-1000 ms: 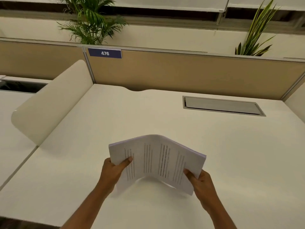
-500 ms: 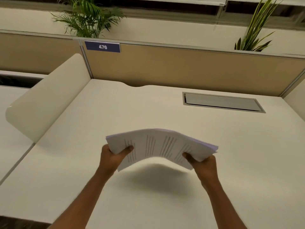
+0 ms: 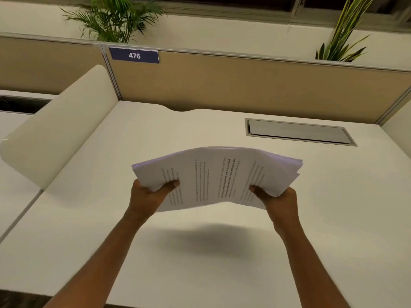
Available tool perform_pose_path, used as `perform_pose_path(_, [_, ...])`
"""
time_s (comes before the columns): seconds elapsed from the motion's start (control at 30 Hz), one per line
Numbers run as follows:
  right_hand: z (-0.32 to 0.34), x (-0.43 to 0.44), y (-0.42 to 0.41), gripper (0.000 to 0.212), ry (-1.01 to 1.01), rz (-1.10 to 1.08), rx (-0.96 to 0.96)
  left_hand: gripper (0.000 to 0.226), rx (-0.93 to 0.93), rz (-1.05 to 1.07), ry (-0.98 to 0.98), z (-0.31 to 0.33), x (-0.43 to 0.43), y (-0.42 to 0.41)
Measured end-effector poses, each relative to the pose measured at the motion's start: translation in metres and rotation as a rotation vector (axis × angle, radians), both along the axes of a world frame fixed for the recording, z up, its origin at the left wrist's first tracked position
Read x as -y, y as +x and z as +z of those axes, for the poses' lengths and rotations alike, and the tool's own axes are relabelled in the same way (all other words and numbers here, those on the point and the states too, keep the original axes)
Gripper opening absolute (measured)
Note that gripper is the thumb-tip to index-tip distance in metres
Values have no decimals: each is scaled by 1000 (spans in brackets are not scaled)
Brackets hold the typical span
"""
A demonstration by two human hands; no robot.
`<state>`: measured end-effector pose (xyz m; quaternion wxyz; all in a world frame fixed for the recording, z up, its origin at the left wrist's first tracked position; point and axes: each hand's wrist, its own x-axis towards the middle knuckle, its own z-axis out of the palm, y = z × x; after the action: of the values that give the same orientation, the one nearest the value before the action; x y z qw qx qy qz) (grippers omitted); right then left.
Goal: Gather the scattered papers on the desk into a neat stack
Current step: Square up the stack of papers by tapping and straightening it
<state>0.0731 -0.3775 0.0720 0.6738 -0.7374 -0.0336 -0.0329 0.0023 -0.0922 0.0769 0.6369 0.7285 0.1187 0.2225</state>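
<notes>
Papers [image 3: 213, 174] raised higher off desk [image 3: 333, 218], left hand [image 3: 151, 194], right hand [image 3: 280, 198] gripping ends

Prob. office: cubicle partition [image 3: 244, 85] w/ no. tag [image 3: 134, 55], desk [image 3: 111, 241].

A thick stack of printed white paper sheets [image 3: 219, 174] is held above the near middle of the pale flat surface [image 3: 111, 252], gripped at its left end by the left hand [image 3: 148, 196] and at its right end by the right hand [image 3: 279, 200]. A recessed rectangular metal cable hatch [image 3: 298, 132] is set into the surface at far right. A rounded cream side divider [image 3: 60, 127] is placed along the left edge, and a tan fabric partition panel [image 3: 244, 85] along the far edge, with a dark blue number plate marked 476 [image 3: 134, 55] at its top left. Two green potted plants [image 3: 113, 18] are seen behind the partition.
</notes>
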Motion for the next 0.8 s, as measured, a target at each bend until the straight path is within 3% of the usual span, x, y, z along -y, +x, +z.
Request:
perform_pose_path(0.37, [-48, 11, -24, 33, 27, -6, -177, 46, -126, -82, -30, -44, 8, -16])
perform_pose_path(0.47, [-40, 12, -19, 33, 30, -17, -142, 53, -94, -85, 0, -31, 6, -12])
perform_pose_path(0.63, [-24, 15, -14, 43, 16, 10, -20, 46, -12, -56, 32, -20, 1, -9])
perform_pose_path(0.8, [-41, 15, -20, 46, -35, 43, -71, 63, -128, -83, 59, -55, 1, -20])
